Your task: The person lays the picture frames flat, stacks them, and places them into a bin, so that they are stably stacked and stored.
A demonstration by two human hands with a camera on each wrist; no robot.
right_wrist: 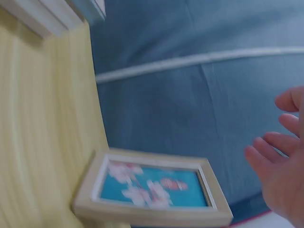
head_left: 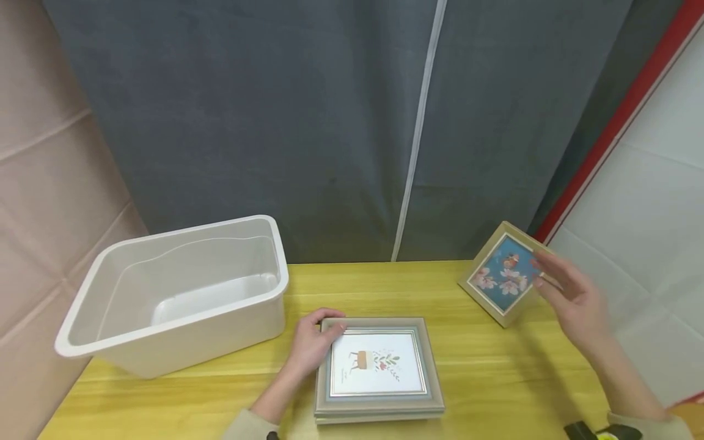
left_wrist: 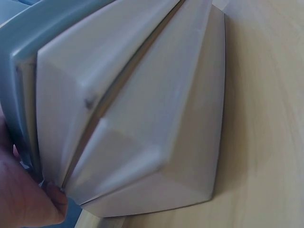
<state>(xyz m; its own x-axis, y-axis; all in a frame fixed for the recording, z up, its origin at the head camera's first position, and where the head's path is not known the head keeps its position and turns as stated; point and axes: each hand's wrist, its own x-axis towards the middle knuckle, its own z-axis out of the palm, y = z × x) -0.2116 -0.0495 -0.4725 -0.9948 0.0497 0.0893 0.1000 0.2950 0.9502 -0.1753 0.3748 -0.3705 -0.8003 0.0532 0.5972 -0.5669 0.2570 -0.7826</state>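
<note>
A stack of picture frames (head_left: 379, 407) lies near the table's front edge, the top one showing a print of a plant and a small stool-like shape. My left hand (head_left: 310, 342) grips the stack's left back corner, thumb on the top frame and fingers along its side. In the left wrist view, the stacked frames (left_wrist: 137, 109) appear edge-on beside the fingers (left_wrist: 28, 194). On the right, a beige picture frame (head_left: 505, 274) with pink blossoms on blue stands tilted. My right hand (head_left: 580, 302) hovers beside it, fingers spread and loosely bent, apart from the frame (right_wrist: 154, 187) in the right wrist view.
A white plastic tub (head_left: 189, 333) stands on the left of the yellow wooden table (head_left: 484, 379). Behind the table hangs a dark grey curtain (head_left: 275, 122). A white panel with a red edge (head_left: 621, 116) borders the right side.
</note>
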